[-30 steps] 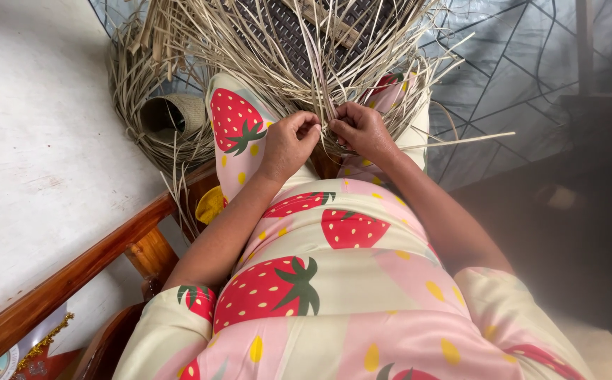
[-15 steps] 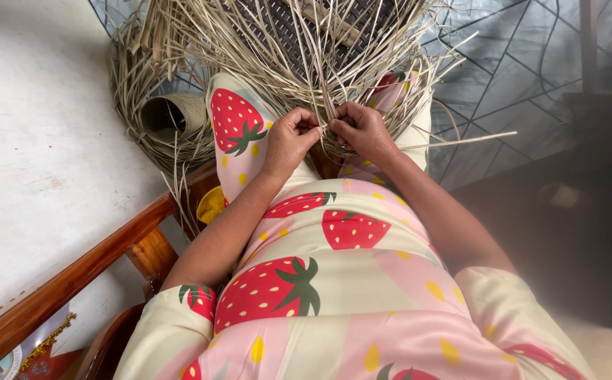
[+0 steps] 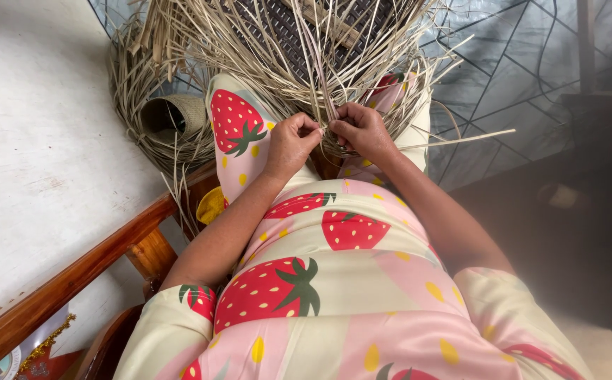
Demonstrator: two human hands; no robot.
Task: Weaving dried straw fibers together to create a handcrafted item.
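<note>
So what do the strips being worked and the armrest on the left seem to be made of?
The strips look like dried palm leaf or straw: pale tan, flat, matte, fraying loosely. The armrest looks like varnished wood: reddish-brown, glossy, with visible grain.

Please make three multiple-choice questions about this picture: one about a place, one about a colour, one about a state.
1. Where does the rolled woven piece lie?
A. left of the knees
B. on the lap
C. on the wooden armrest

2. What colour are the big fruit prints on the clothes?
A. blue
B. red
C. black

3. How do the left hand and right hand stand?
A. flat and open
B. apart at the sides
C. pinched together on the straw strips

Answers: A, it sits among loose straw at the left; B, red strawberries; C, fingertips meet on the strips.
</note>
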